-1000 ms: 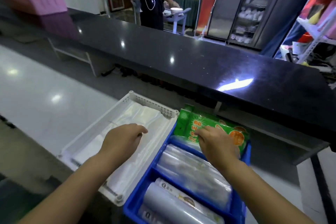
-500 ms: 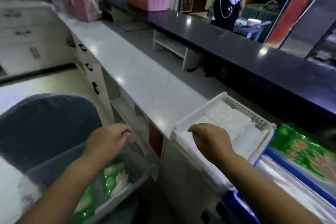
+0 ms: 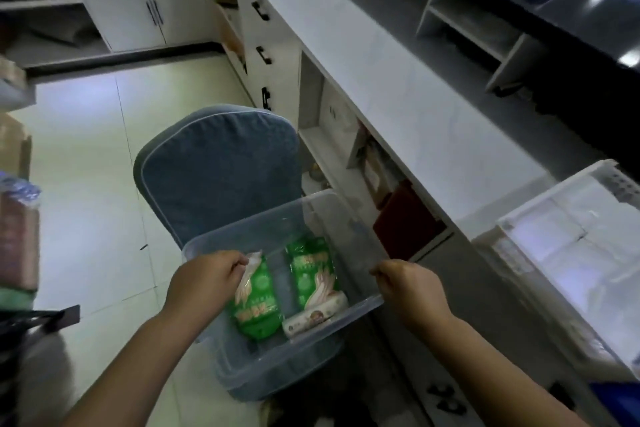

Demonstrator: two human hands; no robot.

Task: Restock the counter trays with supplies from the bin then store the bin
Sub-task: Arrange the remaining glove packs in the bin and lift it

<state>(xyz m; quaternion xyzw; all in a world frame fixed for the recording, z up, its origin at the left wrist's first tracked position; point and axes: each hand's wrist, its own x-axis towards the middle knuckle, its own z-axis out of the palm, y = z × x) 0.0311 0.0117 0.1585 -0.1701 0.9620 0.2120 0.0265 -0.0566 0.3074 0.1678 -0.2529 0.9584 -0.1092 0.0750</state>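
A clear plastic bin [image 3: 263, 215] rests on a blue-covered chair [image 3: 221, 166] beside the counter. Inside lie two green packets, one on the left [image 3: 256, 305] and one on the right [image 3: 311, 270], plus a small white pack [image 3: 315, 315] near the front wall. My left hand [image 3: 204, 277] reaches over the bin's left side, its fingers pinched on the top of the left green packet. My right hand [image 3: 408, 284] grips the bin's right rim. The white counter tray [image 3: 540, 199], filled with white folded supplies, sits on the counter at the far right.
The white counter [image 3: 381, 62] runs diagonally on the right, with open shelves and drawers under it. A corner of a blue tray [image 3: 616, 395] shows at bottom right. White cabinets [image 3: 138, 10] stand at the back, across pale tiled floor [image 3: 86, 184]. Stacked goods line the left edge.
My view swung left and down from the counter trays to the bin. Both hands left the trays; the left now pinches a green packet and the right holds the bin's rim.
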